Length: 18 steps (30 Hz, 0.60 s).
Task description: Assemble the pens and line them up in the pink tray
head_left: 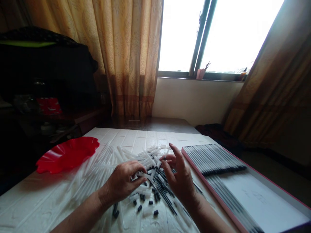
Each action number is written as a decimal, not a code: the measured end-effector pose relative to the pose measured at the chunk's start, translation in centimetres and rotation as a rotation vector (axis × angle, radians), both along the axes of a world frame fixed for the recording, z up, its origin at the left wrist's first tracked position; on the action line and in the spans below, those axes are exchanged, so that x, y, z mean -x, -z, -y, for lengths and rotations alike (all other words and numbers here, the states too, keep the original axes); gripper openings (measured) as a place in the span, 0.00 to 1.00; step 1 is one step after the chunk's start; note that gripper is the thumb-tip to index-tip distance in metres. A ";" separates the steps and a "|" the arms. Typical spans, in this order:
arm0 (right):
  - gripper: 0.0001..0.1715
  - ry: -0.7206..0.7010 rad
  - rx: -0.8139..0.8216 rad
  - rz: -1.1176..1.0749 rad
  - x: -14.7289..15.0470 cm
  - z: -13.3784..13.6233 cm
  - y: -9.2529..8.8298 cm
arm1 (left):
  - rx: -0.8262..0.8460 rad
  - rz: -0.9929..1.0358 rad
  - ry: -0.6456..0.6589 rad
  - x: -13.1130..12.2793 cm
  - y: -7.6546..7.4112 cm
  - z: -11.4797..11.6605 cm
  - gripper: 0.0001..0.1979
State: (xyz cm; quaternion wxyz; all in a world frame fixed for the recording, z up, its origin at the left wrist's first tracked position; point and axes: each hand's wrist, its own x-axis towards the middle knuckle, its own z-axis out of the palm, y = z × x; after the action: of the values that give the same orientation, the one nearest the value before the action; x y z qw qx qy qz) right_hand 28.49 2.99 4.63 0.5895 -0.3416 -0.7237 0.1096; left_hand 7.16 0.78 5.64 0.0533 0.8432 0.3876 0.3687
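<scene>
My left hand (122, 181) rests on a heap of clear plastic pen barrels (107, 161), its fingers curled and pinching a pale pen part that I cannot make out in detail. My right hand (178, 174) is close beside it, thumb and fingers pinched on a thin black refill or pen tip near the pile's middle, the index finger raised. Under and between both hands lie black refills (167, 197) and small black caps (155, 212) scattered on the white table (36, 207).
A red wavy-edged dish (66, 153) sits at the table's left. A shallow pink-rimmed box (255, 197) at the right holds rows of assembled pens (213, 158). Curtains, a window and dark furniture stand behind the table.
</scene>
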 end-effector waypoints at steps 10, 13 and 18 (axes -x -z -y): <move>0.35 -0.160 -0.095 -0.331 1.1 3.7 -1.6 | -0.083 0.041 0.122 -1.7 0.6 1.1 0.09; 0.35 -0.154 -0.107 -0.374 1.2 4.4 -2.0 | -0.121 0.046 0.089 -1.7 0.3 1.4 0.09; 0.35 -0.166 -0.150 -0.362 1.1 4.9 -2.9 | -0.193 -0.014 0.038 -1.7 0.2 1.2 0.09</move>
State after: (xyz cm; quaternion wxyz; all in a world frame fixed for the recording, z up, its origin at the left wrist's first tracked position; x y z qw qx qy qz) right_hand 27.35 -1.92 7.55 0.7226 -0.2110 -0.6378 0.1632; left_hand 8.85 -0.46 5.42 -0.0238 0.8542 0.3348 0.3972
